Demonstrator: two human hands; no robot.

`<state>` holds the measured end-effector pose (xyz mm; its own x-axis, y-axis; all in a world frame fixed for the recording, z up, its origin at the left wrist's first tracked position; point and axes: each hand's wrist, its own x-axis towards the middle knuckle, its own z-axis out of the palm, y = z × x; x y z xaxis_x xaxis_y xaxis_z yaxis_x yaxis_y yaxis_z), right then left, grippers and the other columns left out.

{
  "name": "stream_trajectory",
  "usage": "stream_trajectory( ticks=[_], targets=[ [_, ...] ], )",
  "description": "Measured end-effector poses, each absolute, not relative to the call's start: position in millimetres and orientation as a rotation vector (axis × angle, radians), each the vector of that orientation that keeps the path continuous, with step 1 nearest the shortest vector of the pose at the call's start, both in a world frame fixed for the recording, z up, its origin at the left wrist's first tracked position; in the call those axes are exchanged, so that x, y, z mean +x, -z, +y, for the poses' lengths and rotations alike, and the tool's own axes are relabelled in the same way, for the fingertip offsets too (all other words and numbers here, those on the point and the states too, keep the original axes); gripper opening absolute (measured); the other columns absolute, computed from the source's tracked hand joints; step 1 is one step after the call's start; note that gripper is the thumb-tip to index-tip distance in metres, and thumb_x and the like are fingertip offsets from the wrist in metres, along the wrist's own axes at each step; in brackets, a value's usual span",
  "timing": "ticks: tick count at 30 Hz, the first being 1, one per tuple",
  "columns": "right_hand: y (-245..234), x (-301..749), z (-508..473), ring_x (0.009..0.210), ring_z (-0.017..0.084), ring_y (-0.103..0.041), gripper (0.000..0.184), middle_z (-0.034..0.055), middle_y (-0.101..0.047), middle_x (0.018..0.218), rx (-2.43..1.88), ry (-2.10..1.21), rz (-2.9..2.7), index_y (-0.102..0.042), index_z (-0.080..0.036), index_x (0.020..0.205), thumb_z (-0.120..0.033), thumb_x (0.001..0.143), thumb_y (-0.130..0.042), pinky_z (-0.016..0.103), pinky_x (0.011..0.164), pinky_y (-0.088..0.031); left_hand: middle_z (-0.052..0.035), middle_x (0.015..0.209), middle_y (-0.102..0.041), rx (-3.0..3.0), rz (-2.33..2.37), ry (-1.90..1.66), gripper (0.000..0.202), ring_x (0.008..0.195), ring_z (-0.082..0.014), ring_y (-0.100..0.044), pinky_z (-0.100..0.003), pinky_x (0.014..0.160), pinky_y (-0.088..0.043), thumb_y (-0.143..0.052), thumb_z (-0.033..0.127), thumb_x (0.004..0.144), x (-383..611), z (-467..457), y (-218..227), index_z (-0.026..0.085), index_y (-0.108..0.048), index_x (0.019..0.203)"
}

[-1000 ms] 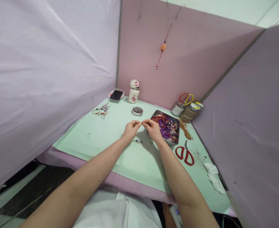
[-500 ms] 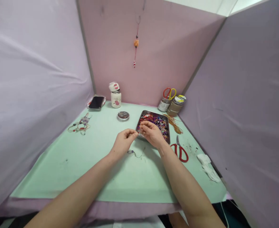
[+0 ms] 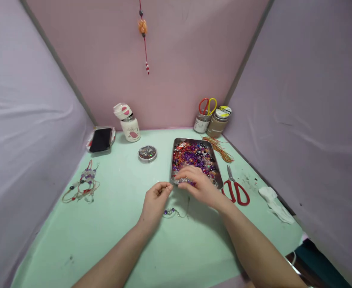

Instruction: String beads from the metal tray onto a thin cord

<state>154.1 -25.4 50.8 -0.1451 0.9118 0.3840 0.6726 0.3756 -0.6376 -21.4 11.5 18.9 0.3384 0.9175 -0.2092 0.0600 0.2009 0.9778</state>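
Observation:
My left hand (image 3: 154,202) hovers over the green table with its fingers pinched on a thin thread; a short strand with a few beads (image 3: 173,212) trails from it onto the table. My right hand (image 3: 200,186) reaches into the near end of a metal tray (image 3: 173,160) full of purple, red and orange beads, fingers curled down among them. What the right fingers hold, if anything, is hidden.
Red scissors (image 3: 237,191) lie right of the tray. Orange cord (image 3: 219,147), two jars with scissors (image 3: 206,116), a white bottle (image 3: 128,124), a round tin (image 3: 147,153), a phone (image 3: 100,139) and finished bead strands (image 3: 82,187) ring the table. White cloth (image 3: 276,204) lies far right.
My hands have parted; the right hand moved from the thread end into the bead tray. The view tipped downward and turned left, so the table now fills the frame.

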Motion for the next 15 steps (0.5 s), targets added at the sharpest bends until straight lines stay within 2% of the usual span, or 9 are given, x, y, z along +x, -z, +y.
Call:
stream_trajectory(
  ticks=[3,7,12,15],
  targets=[
    [-50.2,143.4,-27.3,0.095,0.018,-0.055,0.01,0.0042,-0.068,0.095,-1.383,-0.302,-1.994,-0.064,-0.023,0.097,-0.026,0.09,-0.057,0.039,0.089,-0.032,0.0014,0.068,-0.057,1.093,0.998,-0.744,0.032,0.052,-0.0076,-0.037,-0.022,0.049,-0.027,-0.068,0.047,0.069,-22.0,11.5,-12.5,0.017,-0.065,0.08],
    [-42.1,135.8,-24.9,0.084,0.016,-0.055,0.013,0.0023,-0.069,0.085,-1.359,-0.163,-2.043,-0.063,-0.021,0.089,-0.023,0.093,-0.051,0.037,0.085,-0.03,0.0056,0.057,-0.044,0.918,0.971,-0.667,0.033,0.047,-0.0056,-0.027,-0.021,0.046,-0.022,-0.07,0.045,0.068,-22.2,9.2,-12.6,0.016,-0.064,0.083],
    [-39.1,134.3,-22.4,0.086,0.014,-0.057,0.01,0.0016,-0.069,0.089,-1.409,-0.174,-2.029,-0.062,-0.021,0.091,-0.026,0.093,-0.053,0.035,0.085,-0.031,0.0056,0.06,-0.046,0.807,0.947,-0.637,0.035,0.047,-0.0043,-0.023,-0.021,0.045,-0.019,-0.074,0.044,0.063,-21.1,10.7,-19.0,0.017,-0.062,0.082],
    [-39.3,134.9,-22.6,0.084,0.013,-0.057,0.012,0.0008,-0.068,0.087,-1.418,-0.188,-2.033,-0.061,-0.021,0.09,-0.026,0.094,-0.052,0.034,0.084,-0.031,0.0081,0.054,-0.037,0.744,0.904,-0.62,0.035,0.046,-0.0041,-0.019,-0.021,0.046,-0.017,-0.076,0.043,0.062,-20.7,11.0,-20.0,0.016,-0.062,0.081]
  ],
)
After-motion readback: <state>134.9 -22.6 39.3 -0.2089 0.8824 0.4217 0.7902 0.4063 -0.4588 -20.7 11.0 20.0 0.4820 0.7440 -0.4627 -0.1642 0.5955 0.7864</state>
